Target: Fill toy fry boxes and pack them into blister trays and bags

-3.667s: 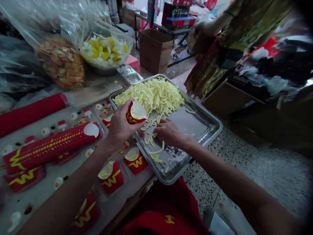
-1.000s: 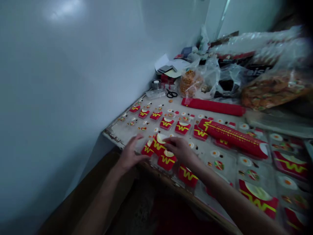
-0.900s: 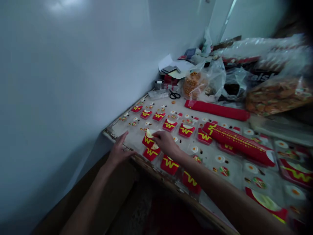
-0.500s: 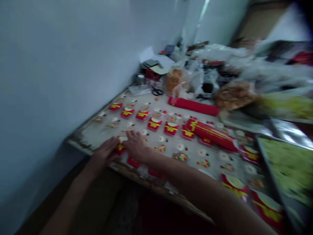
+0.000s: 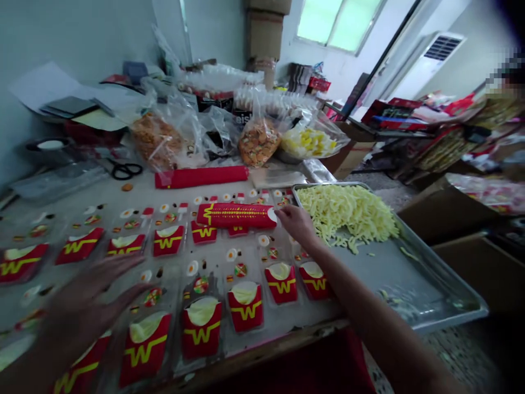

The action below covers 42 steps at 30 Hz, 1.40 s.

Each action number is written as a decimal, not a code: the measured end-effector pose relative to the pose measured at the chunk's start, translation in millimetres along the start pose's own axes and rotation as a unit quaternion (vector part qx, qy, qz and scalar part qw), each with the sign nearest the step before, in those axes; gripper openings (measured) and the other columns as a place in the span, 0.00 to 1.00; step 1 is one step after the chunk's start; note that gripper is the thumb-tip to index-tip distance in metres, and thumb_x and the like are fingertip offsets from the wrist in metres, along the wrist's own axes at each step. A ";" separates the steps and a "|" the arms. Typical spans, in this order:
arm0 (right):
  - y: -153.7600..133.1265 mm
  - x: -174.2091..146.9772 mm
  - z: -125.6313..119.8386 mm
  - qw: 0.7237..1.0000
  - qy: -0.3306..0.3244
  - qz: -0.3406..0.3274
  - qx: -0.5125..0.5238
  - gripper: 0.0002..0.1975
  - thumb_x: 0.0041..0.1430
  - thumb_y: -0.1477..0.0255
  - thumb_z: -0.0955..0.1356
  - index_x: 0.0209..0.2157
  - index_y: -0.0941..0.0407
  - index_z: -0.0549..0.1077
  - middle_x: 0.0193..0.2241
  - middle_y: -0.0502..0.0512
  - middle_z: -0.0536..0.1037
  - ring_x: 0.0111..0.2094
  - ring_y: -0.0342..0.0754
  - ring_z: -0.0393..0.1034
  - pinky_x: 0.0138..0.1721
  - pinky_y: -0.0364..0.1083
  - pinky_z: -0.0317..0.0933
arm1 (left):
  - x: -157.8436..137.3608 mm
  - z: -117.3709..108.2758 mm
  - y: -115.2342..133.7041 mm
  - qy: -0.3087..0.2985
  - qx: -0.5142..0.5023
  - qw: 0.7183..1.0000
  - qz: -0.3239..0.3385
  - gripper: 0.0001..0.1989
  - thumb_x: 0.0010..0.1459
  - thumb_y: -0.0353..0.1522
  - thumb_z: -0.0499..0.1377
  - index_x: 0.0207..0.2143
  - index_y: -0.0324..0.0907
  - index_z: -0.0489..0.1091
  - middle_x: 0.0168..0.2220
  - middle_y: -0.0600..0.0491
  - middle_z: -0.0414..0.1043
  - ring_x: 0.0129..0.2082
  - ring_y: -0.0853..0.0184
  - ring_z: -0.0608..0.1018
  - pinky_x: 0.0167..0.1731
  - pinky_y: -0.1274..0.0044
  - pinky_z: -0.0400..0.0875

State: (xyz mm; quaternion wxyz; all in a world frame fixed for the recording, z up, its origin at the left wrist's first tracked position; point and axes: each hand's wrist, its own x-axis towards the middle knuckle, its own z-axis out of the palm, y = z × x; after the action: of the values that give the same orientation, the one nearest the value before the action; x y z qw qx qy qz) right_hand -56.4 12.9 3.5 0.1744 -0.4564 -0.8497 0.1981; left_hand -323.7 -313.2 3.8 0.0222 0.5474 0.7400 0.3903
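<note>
The right hand (image 5: 296, 223) has fingertips at the white, curved end of the ridged red carton stack (image 5: 233, 215) on the desk (image 5: 143, 192), its grip indistinct; the blurred left hand (image 5: 88, 306), fingers spread, hangs over glossy plastic packs (image 5: 143, 350).

Ahead of you, bright two-paned rectangular window (image 5: 346, 24); pale blue-grey wall (image 5: 102, 30) at your left; grey speckled floor (image 5: 457, 353), lower right.

That long stack of nested red cartons (image 5: 238, 218) is just lying on its side, white end pointing right, yellow edges bunched along it. Single W-marked cartons (image 5: 202, 338) lie in rows left and near, cream-coloured up top.
</note>
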 end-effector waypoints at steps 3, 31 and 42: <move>23.8 22.0 12.5 0.998 -0.058 0.017 0.008 0.18 0.63 0.61 0.66 0.31 0.60 0.81 0.23 0.51 0.76 0.27 0.43 0.66 0.27 0.41 0.48 | 98.1 101.8 40.9 -0.067 0.066 0.985 0.144 0.29 0.53 0.49 0.66 0.56 0.52 0.71 0.50 0.50 0.75 0.53 0.51 0.74 0.58 0.58 0.67; 151.6 -60.0 -123.5 0.981 0.008 0.134 -0.142 0.19 0.70 0.57 0.63 0.38 0.53 0.81 0.35 0.57 0.82 0.37 0.49 0.75 0.33 0.45 0.56 | 186.4 281.5 173.2 -0.179 0.088 0.951 0.236 0.46 0.50 0.42 0.66 0.67 0.42 0.51 0.58 0.39 0.66 0.56 0.45 0.72 0.54 0.59 0.69; 195.2 -49.5 -104.3 0.925 -0.041 0.308 -0.221 0.23 0.59 0.52 0.70 0.40 0.59 0.82 0.38 0.67 0.82 0.40 0.55 0.77 0.36 0.45 0.62 | 189.4 272.5 203.1 -0.130 0.005 0.969 0.210 0.48 0.48 0.40 0.70 0.67 0.44 0.53 0.58 0.42 0.68 0.55 0.49 0.73 0.54 0.61 0.70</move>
State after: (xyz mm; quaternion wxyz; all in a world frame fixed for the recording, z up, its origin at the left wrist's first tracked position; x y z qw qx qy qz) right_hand 157.2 88.2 -9.3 -0.0350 -0.7140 -0.6960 0.0677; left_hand -113.1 13.8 11.6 0.0334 0.7365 0.6012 0.3083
